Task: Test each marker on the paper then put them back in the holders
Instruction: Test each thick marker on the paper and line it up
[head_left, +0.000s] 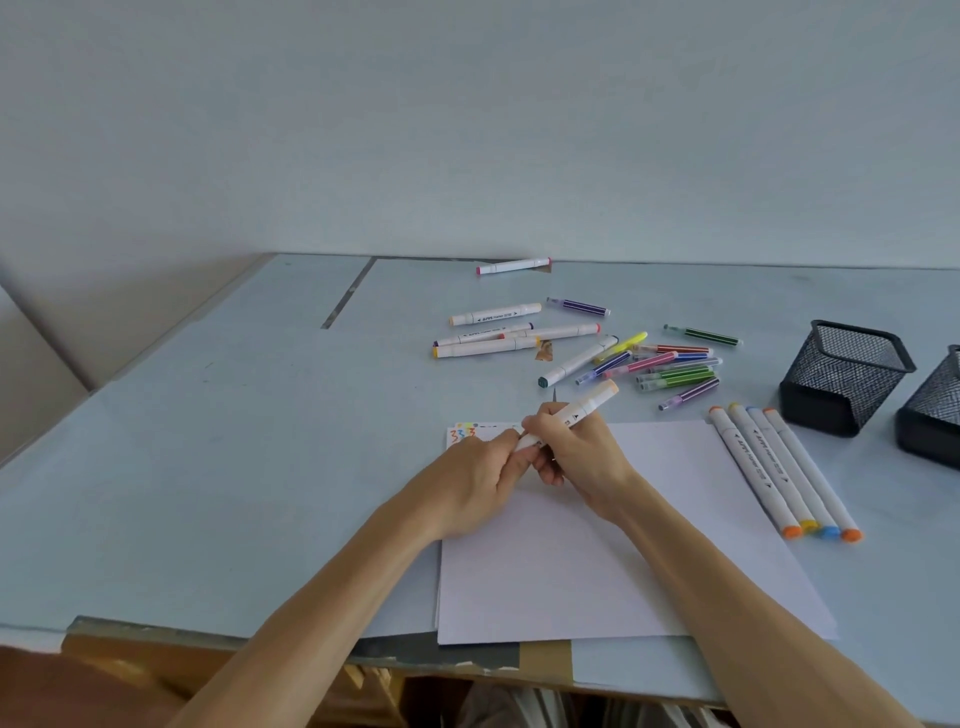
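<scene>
A white sheet of paper (675, 519) lies on the pale blue table, with small coloured marks (463, 433) at its far left corner. Over that corner my right hand (576, 452) grips the barrel of a white marker with a peach end (592, 402), tilted up to the right. My left hand (475, 480) pinches the marker's lower end, where the cap or tip is hidden by my fingers. Several white markers (784, 473) lie side by side at the paper's right edge. More white markers (491, 332) and thin coloured pens (670, 366) lie scattered beyond the paper.
Two black mesh holders stand at the right: one (844, 376) fully seen, the other (932, 410) cut by the frame edge. A lone pink-ended marker (513, 266) lies by the wall. The table's front edge (208, 631) runs below the paper.
</scene>
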